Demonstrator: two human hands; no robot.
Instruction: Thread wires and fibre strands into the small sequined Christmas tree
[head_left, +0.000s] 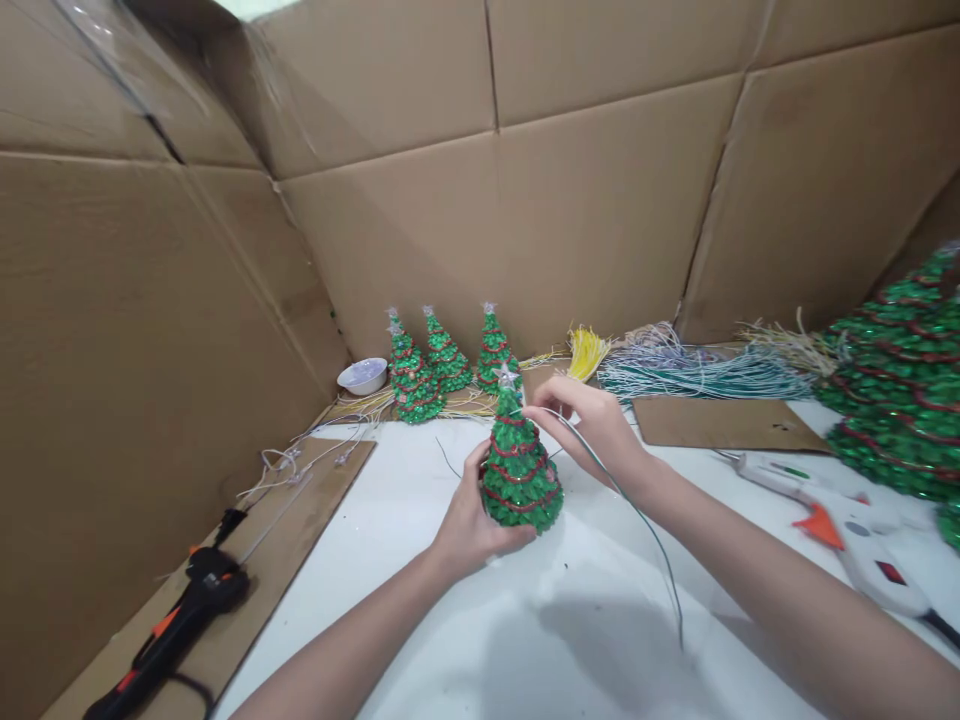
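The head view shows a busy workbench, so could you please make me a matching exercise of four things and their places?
Things
1. Green cone-shaped tree with red garlands, nearest the camera
2. Thin green wire
3. Black gun-shaped tool with orange trigger
4. White gun-shaped tool with orange trigger

Places
A. On the white tabletop, far right
B. At the right hand's fingertips
C. On the left-side brown cardboard sheet
D. In the left hand

Pairs: 1-D, 2-B, 3-C, 4-A

The head camera looks forward, down over the tabletop [367, 540].
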